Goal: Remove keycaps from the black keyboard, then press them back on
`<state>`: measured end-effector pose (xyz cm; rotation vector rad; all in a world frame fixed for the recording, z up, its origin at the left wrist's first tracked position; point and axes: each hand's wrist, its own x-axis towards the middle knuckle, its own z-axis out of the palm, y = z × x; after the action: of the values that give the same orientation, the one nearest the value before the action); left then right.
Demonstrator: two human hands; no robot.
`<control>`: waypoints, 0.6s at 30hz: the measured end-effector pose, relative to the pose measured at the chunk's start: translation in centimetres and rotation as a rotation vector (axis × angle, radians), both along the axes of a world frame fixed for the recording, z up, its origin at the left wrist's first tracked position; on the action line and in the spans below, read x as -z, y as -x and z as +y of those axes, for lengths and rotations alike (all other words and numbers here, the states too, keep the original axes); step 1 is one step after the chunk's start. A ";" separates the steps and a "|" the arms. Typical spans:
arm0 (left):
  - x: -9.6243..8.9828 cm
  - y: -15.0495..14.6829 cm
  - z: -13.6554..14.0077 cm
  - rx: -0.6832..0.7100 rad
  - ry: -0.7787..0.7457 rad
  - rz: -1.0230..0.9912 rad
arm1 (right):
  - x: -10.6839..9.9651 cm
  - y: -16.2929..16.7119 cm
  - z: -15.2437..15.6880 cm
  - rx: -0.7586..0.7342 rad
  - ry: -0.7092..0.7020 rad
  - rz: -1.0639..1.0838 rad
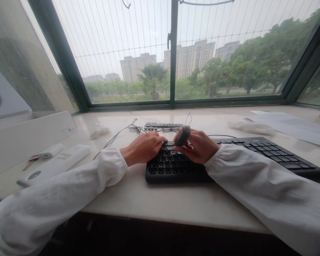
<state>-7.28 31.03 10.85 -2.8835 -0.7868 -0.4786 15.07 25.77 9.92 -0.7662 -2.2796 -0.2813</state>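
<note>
A black keyboard point(176, 176) lies on the white sill. Its left part has bare square switches with the keycaps off, while keycaps sit on its right part. My right hand point(198, 145) grips a keycap puller point(183, 136) by its dark handle, tilted above the keyboard, with the wire loop pointing up. My left hand point(146, 147) is closed at the keyboard's upper left edge, its fingertips at the top row; whatever is between them is hidden. Behind the keyboard, loose keycaps point(164, 126) are laid out in rows.
A cable point(114, 137) runs behind my left hand. To the left are a white box point(50, 129), a white device point(64, 160) and keys point(30, 163). Crumpled clear plastic point(100, 131) lies near them. Papers point(296, 126) are at the right, and a window frame point(128, 106) borders the sill behind.
</note>
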 end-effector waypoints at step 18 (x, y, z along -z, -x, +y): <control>0.0 0.1 0.1 0.005 0.010 0.001 | -0.4 0.3 -0.6 -0.017 0.144 0.017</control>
<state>-7.37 31.16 10.85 -2.8952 -0.7838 -0.4750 14.79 25.19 10.32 -0.8182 -2.3081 -0.1028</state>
